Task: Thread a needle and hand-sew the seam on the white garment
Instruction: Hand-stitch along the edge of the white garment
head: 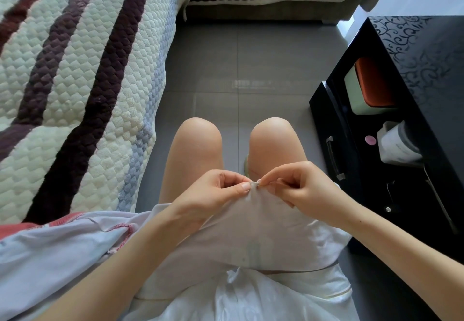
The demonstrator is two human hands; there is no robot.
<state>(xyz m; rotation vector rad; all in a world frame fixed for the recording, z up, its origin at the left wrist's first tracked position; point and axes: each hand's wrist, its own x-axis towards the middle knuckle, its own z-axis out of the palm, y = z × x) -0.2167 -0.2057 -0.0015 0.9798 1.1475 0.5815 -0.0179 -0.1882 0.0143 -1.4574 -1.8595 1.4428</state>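
Note:
The white garment [251, 222] lies over my lap, with its top edge lifted between both hands above my knees. My left hand [216, 192] pinches that edge between thumb and forefinger. My right hand [298, 190] pinches a thin needle [263, 185] whose tip sits in the fabric edge just right of my left thumb. The thread is too fine to make out. More of the garment, with a red-stitched hem [123, 227], spreads to the left over the seat.
A quilted striped sofa cover [75, 69] fills the left side. A black glossy table [414, 94] stands close on the right, with an orange-lidded box [369, 87] and a white roll [399, 145] on its shelf. Grey floor tiles [238, 69] lie ahead.

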